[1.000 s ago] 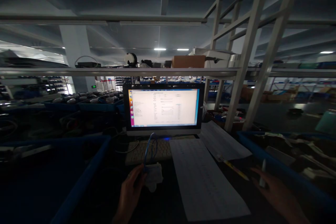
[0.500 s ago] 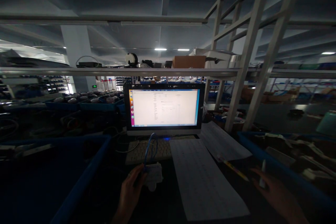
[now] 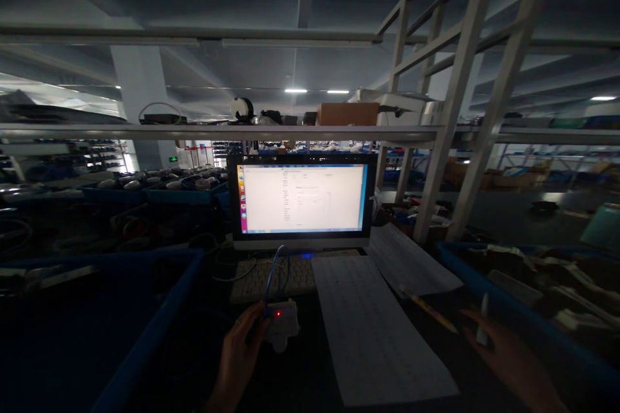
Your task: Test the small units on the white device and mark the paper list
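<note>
My left hand (image 3: 242,342) is closed at the left edge of a small white device (image 3: 285,321), where a blue cable (image 3: 271,274) meets it. The fingertips pinch the cable's end; the plug itself is hidden by them. A red light glows on the device's top face. The cable loops up over a white keyboard (image 3: 247,281). On the right, my right hand (image 3: 498,342) holds a white pen (image 3: 483,319) between thumb and fingers, its tip pointing up. Between the hands lies a long printed sheet (image 3: 378,335), and a yellow pencil-like stick (image 3: 433,314) is beside it.
A lit monitor (image 3: 300,200) stands behind the keyboard. Blue bins flank the desk, one on the left (image 3: 159,329) and one on the right (image 3: 523,326) filled with parts. A second sheet (image 3: 416,264) lies by the metal frame (image 3: 436,174). A shelf (image 3: 217,132) spans above.
A red light now shows on the white device, where none was lit before. Both hands have stayed in nearly the same place.
</note>
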Demonstrator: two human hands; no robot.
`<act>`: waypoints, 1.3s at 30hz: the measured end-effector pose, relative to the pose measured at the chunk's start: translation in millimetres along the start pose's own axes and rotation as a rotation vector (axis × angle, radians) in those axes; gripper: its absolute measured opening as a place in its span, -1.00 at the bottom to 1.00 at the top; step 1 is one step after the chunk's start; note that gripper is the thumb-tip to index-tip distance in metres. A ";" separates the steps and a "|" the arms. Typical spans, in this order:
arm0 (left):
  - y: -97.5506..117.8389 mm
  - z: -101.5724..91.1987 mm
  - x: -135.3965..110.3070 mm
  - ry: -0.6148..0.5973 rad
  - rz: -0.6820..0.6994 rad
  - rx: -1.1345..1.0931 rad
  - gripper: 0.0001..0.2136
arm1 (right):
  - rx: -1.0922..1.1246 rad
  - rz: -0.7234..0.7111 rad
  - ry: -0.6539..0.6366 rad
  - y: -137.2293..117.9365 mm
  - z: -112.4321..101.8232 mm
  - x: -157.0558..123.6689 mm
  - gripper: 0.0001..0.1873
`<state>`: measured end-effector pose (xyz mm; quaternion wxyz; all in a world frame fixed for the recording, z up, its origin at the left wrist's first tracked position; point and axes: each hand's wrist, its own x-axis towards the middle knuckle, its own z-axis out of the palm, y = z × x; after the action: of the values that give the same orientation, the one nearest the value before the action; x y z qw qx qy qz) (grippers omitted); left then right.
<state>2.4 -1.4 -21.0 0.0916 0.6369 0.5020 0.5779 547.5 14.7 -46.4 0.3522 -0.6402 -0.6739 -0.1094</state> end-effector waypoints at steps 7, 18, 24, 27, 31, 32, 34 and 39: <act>3.2 -1.4 1.2 -0.026 -0.009 0.016 -0.61 | 0.009 0.035 0.024 -0.1 1.5 -1.9 -0.57; 7.1 -1.9 1.8 0.042 0.128 0.097 -0.70 | -0.085 -0.041 0.137 -3.8 -1.1 -2.4 -0.48; 14.4 -13.0 3.8 0.254 -0.046 0.127 -0.64 | -0.127 0.035 0.197 -25.5 -13.3 -3.3 -0.43; 14.3 -19.4 9.6 0.289 -0.239 0.015 -0.56 | -0.085 0.056 0.219 -31.7 -16.4 -4.5 -0.45; 11.1 -25.0 18.6 0.365 -0.445 -0.135 -0.51 | -0.074 0.038 0.245 -35.6 -20.3 -7.2 -0.55; 10.6 -25.7 20.1 0.381 -0.480 -0.156 -0.51 | -0.079 0.029 0.253 -35.8 -21.1 -7.8 -0.58; 10.8 -26.1 22.1 0.389 -0.521 -0.188 -0.51 | -0.079 0.003 0.270 -35.5 -22.4 -8.6 -0.59; 15.0 -24.2 23.4 0.354 -0.536 -0.219 -0.56 | 0.012 0.028 0.308 -45.1 -28.2 -9.9 -0.57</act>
<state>-13.7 -2.4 12.1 0.2196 0.3583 0.5949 0.6852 513.9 -17.0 -18.2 0.4567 -0.6229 -0.6036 -0.1976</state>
